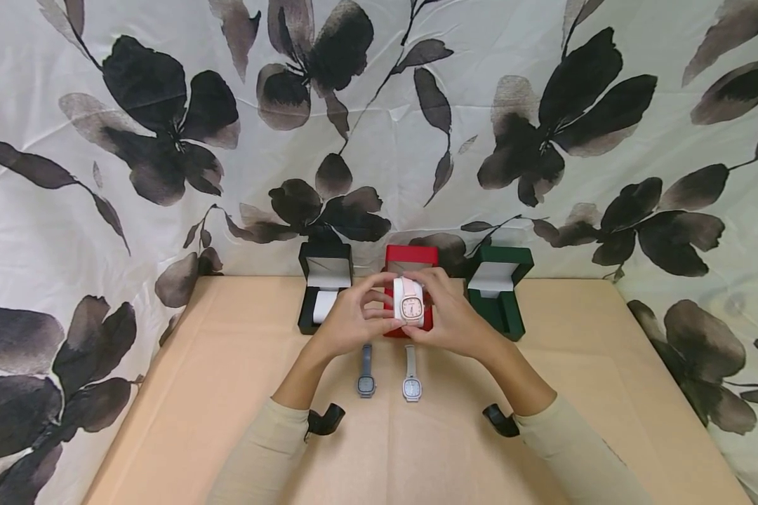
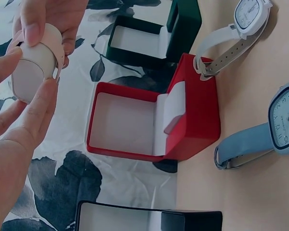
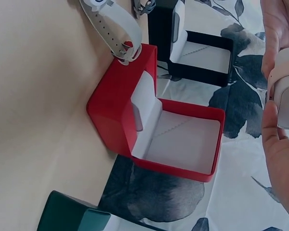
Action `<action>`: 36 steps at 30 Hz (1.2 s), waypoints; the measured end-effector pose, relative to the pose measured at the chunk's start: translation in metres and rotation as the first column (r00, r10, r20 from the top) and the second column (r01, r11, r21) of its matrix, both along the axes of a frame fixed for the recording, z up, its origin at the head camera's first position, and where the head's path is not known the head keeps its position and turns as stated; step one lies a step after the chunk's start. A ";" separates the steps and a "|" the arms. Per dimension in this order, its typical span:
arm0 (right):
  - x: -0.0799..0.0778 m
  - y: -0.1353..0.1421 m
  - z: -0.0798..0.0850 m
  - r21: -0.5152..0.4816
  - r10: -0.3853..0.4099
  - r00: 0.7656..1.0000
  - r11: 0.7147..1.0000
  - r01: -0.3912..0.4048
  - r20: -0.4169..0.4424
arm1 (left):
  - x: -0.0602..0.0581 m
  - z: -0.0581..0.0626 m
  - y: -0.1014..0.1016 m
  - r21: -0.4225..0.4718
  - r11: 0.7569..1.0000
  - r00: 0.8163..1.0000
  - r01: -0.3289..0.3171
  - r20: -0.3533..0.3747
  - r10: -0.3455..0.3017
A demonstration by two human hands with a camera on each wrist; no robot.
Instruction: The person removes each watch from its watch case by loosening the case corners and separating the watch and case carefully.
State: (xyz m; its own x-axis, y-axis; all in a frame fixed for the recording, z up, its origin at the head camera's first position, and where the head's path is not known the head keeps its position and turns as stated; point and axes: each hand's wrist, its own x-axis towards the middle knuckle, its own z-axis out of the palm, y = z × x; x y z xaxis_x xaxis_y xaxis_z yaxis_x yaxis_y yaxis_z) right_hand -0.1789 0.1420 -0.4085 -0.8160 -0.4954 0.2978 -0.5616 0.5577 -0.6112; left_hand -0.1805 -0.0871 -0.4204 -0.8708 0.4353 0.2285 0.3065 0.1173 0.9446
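Both hands hold a pink-strapped watch (image 1: pixel 411 307) wrapped round a white cushion (image 1: pixel 399 297), above the red watch box. The left hand (image 1: pixel 346 321) grips its left side with thumb and fingers. On the other side, the right hand (image 1: pixel 453 319) pinches the cushioned watch; in the left wrist view its thumb presses near the strap's top. Beneath them the red box (image 2: pixel 198 122) stands with its lid up, and its inside is partly hidden in the head view. On the table in front lie a blue watch (image 1: pixel 366 384) and a white watch (image 1: pixel 412 387).
To the left of the red box is an open black box (image 1: pixel 306 308) with a white cushion (image 1: pixel 324 306) inside. An open green box (image 1: pixel 513 317) stands on the right. Behind the table (image 1: pixel 391 449) hangs a floral cloth (image 1: pixel 417 161).
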 end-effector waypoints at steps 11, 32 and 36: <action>0.003 0.000 0.003 0.021 0.000 1.000 1.000 0.000 0.023 | 0.002 0.000 -0.002 -0.004 1.000 1.000 0.008 -0.004 -0.008; -0.007 0.008 0.009 0.057 0.095 0.995 0.994 -0.093 -0.030 | 0.003 0.003 0.003 0.027 0.999 0.999 0.044 0.003 -0.044; -0.007 0.008 0.008 0.047 0.096 0.995 0.994 -0.094 -0.041 | 0.002 0.001 0.003 0.040 0.998 0.999 0.044 0.006 -0.044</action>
State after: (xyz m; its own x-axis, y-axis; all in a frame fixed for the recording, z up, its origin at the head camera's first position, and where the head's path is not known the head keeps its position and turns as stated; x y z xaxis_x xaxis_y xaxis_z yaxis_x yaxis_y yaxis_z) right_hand -0.1863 0.1503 -0.4004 -0.7516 -0.5839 0.3070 -0.6386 0.5271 -0.5607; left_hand -0.1783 -0.0842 -0.4190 -0.8527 0.4639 0.2403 0.3037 0.0659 0.9505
